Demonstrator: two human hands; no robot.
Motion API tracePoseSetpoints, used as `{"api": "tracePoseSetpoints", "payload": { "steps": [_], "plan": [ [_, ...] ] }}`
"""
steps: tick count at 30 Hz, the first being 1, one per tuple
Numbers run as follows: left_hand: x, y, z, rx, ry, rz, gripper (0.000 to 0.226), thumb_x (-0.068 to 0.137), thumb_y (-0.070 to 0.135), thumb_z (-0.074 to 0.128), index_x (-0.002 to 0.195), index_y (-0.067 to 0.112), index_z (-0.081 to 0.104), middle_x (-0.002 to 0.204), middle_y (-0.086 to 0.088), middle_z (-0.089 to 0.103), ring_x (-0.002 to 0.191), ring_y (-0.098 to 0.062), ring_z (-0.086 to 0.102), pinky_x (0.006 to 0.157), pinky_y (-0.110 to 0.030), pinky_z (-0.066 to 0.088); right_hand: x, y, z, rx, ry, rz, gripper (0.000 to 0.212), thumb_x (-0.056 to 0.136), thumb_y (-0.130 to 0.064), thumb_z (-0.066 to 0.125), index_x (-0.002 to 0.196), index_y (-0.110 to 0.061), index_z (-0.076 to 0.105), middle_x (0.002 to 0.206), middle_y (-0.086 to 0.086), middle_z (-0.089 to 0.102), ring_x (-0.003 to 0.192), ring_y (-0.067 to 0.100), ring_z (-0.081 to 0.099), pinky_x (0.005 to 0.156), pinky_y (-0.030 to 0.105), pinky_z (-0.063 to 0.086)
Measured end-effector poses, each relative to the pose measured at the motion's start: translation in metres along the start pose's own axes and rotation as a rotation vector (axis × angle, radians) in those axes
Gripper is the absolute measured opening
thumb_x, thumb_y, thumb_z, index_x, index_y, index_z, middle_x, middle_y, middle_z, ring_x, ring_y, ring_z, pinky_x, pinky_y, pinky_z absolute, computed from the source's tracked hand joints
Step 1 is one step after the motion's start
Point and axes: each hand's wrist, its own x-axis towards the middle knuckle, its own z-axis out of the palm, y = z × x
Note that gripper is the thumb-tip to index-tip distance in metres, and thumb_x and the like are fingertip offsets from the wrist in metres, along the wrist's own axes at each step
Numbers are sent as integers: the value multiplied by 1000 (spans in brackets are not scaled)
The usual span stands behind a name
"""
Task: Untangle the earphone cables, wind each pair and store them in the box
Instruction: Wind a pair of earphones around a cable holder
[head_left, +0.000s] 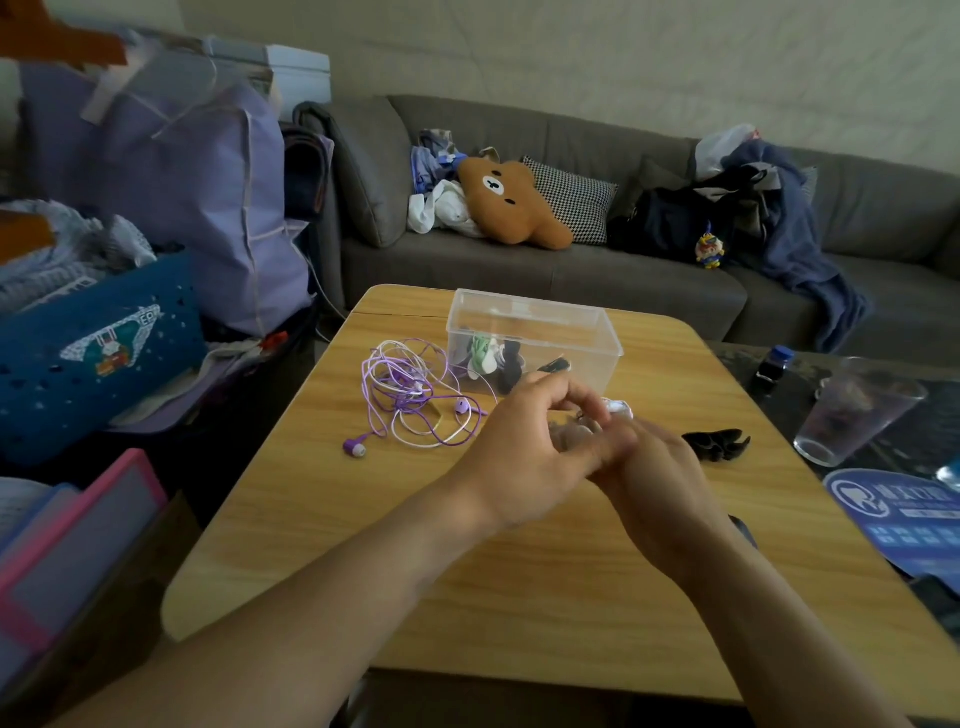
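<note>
A clear plastic box (582, 321) stands open at the far side of the wooden table (519, 582). Inside it lie a green-and-white wound earphone bundle (483, 354) and a black one (511, 364). Left of the box sprawls a loose tangle of purple and white earphone cable (410, 400) with purple earbuds. My left hand (524, 441) and my right hand (660, 473) meet over the table's middle, fingers curled round a small white earphone bundle (615, 408), which they mostly hide. A black piece (556, 366) sticks up behind my left fingers.
A small black item (719, 442) lies on the table right of my hands. A drinking glass (857, 415) and a dark bottle (774, 366) stand on the adjoining dark table at right. A grey sofa (571, 270) runs behind; bags and a blue basket (93, 353) crowd the left.
</note>
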Motion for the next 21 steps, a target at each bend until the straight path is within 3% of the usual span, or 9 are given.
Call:
{"api": "tracePoseSetpoints", "payload": {
  "steps": [3,6,9,12,14,16,18,21],
  "plan": [
    [4,0,-2,10,62,-75,19,91,26,67,102,16,55,113,-3,63,109,-11,60,90,-32,53,4,4,-1,-117,34,-77,28,103,-18,46,105,-9,73,102,11,75,100,23,71,96,45,55],
    [8,-3,-8,47,-16,-173,28,95,16,60,119,11,46,119,-6,59,110,-13,59,89,-24,51,3,5,1,-225,39,-150,24,102,-20,50,102,-12,72,98,5,75,97,17,71,96,45,55],
    [9,-1,-11,141,-52,-238,38,95,20,56,131,13,46,132,-4,46,113,-9,50,89,-16,42,1,7,7,-335,-2,-212,20,103,-20,49,105,-15,68,98,2,75,96,12,71,93,45,56],
    [8,5,-10,134,-12,-279,52,83,35,46,131,15,53,130,0,40,126,-18,43,107,-36,40,-3,10,14,-354,32,-292,19,103,-15,48,106,-19,67,98,-2,74,95,9,70,89,41,57],
    [5,10,-9,82,18,-246,59,74,33,40,129,18,55,123,5,41,127,-23,42,107,-42,41,-7,10,20,-320,61,-335,21,102,-12,49,105,-21,67,97,-3,75,94,10,71,86,38,57],
    [4,14,-10,-2,46,-202,54,78,26,44,131,18,52,126,1,44,119,-23,50,95,-29,48,-9,8,23,-283,73,-354,22,102,-10,49,104,-19,69,96,-4,75,94,9,71,85,34,57],
    [3,15,-15,-83,46,-168,45,89,8,50,132,18,50,130,-6,46,99,-18,54,64,-10,47,-9,7,23,-256,63,-346,22,102,-11,50,108,-17,70,97,-3,76,94,12,71,87,37,58],
    [3,13,-24,-183,26,-139,56,81,-17,49,125,17,53,125,-13,51,78,-17,55,45,-13,42,-6,5,19,-282,5,-321,22,102,-17,51,113,-22,70,101,0,75,95,20,70,89,46,57]
  ]
}}
